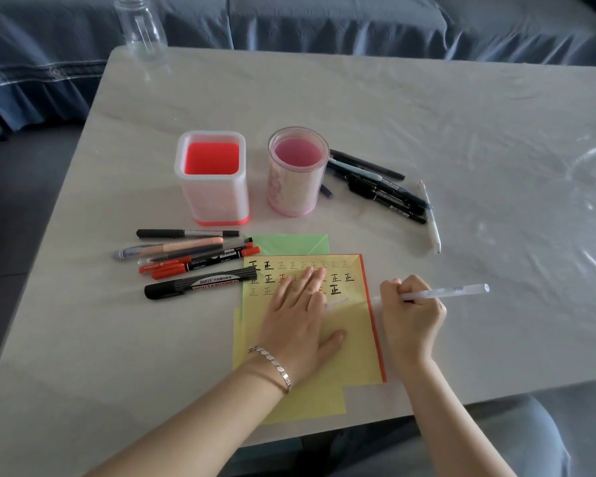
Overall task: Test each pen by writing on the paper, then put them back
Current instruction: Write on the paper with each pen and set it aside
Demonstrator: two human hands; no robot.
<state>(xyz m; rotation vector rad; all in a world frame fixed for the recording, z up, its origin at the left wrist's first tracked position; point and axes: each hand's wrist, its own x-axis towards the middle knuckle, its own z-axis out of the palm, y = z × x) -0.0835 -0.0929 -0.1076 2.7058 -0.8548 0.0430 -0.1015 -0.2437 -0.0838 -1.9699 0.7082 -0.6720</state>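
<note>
The white pen (441, 293) sits in the right hand (412, 315), fingers curled round it, just off the yellow paper's (355, 356) right edge. Its tip is blurred, possibly uncapped. The left hand (298, 315) presses flat on the paper, fingers straight.

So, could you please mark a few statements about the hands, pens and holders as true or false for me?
1. The left hand lies flat on the yellow paper. True.
2. The right hand holds a black marker. False: it grips a white pen.
3. Both holders are full of pens. False: the square holder and the round holder show no pens inside.
4. The black whiteboard marker lies by the paper's left edge. True.
</note>
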